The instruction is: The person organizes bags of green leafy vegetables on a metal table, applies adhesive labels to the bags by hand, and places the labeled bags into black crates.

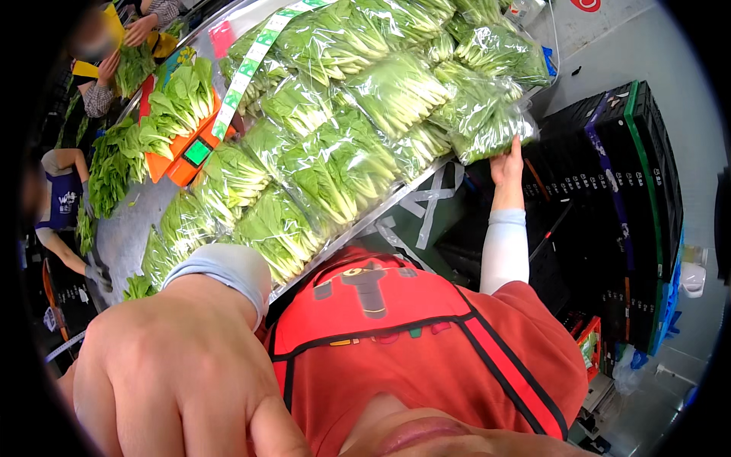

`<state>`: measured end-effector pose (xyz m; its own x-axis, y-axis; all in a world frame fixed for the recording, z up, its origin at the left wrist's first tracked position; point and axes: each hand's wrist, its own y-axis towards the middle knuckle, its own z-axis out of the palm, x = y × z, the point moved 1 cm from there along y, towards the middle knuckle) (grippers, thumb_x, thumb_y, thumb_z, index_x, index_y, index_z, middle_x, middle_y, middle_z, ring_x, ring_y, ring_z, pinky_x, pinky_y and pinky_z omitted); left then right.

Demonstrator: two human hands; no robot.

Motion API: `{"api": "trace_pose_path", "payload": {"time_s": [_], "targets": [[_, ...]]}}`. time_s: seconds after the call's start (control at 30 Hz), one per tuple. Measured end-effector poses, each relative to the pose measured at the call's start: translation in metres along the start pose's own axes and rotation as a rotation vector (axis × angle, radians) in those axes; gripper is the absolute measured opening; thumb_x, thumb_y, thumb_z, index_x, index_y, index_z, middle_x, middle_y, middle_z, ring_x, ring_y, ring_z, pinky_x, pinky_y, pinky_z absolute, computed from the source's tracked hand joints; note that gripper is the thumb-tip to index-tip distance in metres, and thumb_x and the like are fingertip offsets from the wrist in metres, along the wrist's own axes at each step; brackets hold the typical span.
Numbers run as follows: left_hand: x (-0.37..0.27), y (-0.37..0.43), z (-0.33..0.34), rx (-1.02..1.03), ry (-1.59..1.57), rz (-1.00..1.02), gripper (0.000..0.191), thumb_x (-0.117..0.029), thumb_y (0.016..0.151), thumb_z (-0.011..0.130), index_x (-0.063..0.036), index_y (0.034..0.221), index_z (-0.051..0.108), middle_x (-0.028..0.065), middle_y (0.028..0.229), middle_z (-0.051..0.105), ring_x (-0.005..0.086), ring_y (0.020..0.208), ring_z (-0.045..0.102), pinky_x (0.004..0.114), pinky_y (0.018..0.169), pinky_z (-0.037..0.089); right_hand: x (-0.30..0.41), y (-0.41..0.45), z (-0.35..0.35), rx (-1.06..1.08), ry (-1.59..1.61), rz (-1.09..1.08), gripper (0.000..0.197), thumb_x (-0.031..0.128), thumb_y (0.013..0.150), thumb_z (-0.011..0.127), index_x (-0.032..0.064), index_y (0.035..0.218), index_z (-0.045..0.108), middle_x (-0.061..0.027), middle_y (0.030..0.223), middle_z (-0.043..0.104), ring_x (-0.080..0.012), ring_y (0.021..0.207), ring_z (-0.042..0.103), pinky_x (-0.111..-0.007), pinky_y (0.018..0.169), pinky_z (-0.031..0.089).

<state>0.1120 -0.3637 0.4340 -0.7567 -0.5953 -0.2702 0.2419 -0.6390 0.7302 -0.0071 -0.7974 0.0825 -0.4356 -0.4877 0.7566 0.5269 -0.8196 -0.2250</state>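
My right hand (506, 165) holds the near edge of a clear plastic bag of leafy greens (485, 134) at the right of the table. Some of its fingers are hidden under the bag. Close to the camera, my left hand (171, 365) fills the lower left, back side up. Its fingertips run out of the frame, so whether it grips anything is hidden. Several more bagged greens (337, 165) lie in overlapping rows before me. An orange scale (181, 163) with a lit green display bears loose leafy greens (185, 94). A strip of green-and-white labels (248, 67) stretches across the bags.
The metal table's edge (360, 225) runs just ahead of my red apron (371, 297). Stacked black crates (605, 171) rise at the right. Across the table, one person's hands (140, 31) hold greens; another person in a blue apron (64, 197) stands at the left.
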Motion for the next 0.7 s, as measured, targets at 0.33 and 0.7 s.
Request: {"api": "trace_pose_path", "payload": {"time_s": [0.33, 0.7], "targets": [[0.016, 0.041, -0.039, 0.407, -0.144, -0.222, 0.042, -0.022, 0.096, 0.033, -0.0067, 0.067, 0.060, 0.0044, 0.073, 0.059, 0.0128, 0.062, 0.054, 0.036, 0.082, 0.049, 0.012, 0.076, 0.155, 0.002, -0.557, -0.471, 0.066, 0.030, 0.076, 0.071, -0.0084, 0.120, 0.042, -0.0180, 0.117, 0.050, -0.0204, 0.106, 0.049, -0.030, 0.089, 0.039], [0.015, 0.035, -0.069, 0.271, -0.176, -0.136, 0.042, -0.015, 0.091, 0.030, 0.0079, 0.069, 0.057, 0.0222, 0.069, 0.058, 0.0314, 0.057, 0.056, 0.047, 0.070, 0.051, 0.001, 0.003, 0.036, -0.038, -0.319, -0.047, 0.051, 0.013, 0.080, 0.065, 0.0022, 0.123, 0.040, -0.0102, 0.118, 0.051, -0.0228, 0.104, 0.052, -0.037, 0.084, 0.044]]}}
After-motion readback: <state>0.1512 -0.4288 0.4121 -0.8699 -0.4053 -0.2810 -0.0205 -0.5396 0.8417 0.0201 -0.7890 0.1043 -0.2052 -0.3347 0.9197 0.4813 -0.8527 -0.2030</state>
